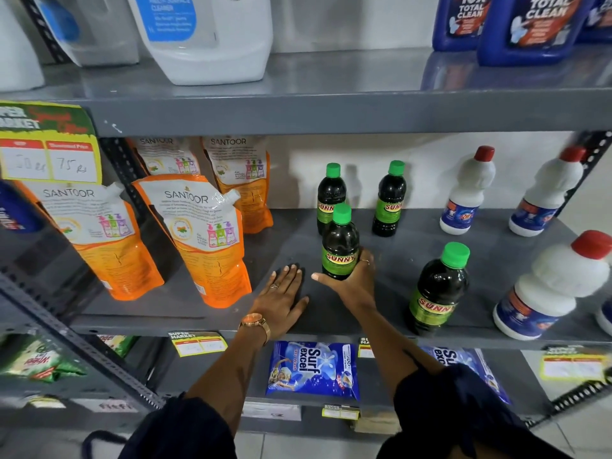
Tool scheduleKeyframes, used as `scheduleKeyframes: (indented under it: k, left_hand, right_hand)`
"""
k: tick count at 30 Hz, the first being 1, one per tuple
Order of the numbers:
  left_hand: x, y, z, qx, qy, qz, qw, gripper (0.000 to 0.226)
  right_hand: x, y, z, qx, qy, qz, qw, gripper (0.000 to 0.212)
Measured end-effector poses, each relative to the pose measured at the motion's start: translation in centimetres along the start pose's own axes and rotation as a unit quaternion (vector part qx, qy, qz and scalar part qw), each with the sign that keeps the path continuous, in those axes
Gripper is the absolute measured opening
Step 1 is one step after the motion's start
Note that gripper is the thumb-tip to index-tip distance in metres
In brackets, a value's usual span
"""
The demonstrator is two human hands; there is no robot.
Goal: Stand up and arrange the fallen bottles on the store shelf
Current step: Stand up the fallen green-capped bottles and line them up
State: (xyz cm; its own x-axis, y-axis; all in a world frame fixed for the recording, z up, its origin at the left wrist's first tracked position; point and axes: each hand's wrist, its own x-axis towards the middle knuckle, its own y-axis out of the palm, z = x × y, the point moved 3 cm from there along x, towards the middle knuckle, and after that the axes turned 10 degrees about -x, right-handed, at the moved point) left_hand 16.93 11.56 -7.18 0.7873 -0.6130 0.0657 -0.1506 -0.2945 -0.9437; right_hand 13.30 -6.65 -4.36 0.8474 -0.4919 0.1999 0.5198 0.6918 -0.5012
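Four green-capped Sunny bottles stand upright; right hand (354, 279) wraps one Sunny bottle (340, 243), left hand (281, 299) flat, open on the shelf (198, 313).

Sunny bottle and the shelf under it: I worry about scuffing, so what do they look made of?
The Sunny bottle in the right hand looks like glossy dark plastic, judging by sharp highlights and a green screw cap. The shelf seems grey painted metal with a soft sheen.

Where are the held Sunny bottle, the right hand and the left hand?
held Sunny bottle (340, 246): head view, on its dark body above the label.
right hand (356, 279): head view, back of hand.
left hand (281, 299): head view, back of hand.
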Motion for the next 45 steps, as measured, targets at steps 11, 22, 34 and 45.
scheduleKeyframes:
  k: [11,22,34,45]
  left_hand:
    - [-0.1,-0.2,-0.3,0.001,-0.001,-0.002,1.0,0.069]
    - [-0.6,-0.3,-0.2,-0.151,-0.03,-0.008,0.988,0.062]
    - [-3.1,0.5,-7.5,-0.301,-0.073,-0.128,0.942,0.098]
    - [-3.4,0.1,-6.9,-0.37,-0.043,-0.142,0.917,0.069]
  right_hand:
    - [-1.0,-1.7,-1.1,0.029,0.027,0.113,0.993,0.066]
    - [-7.2,-5.4,-2.3,-0.053,-0.015,0.16,0.986,0.07]
    - [-14.3,-12.0,-5.8,-0.008,0.067,-0.217,0.974,0.067]
    - [-9.0,-13.5,-6.8,-0.061,0.044,-0.03,0.997,0.082]
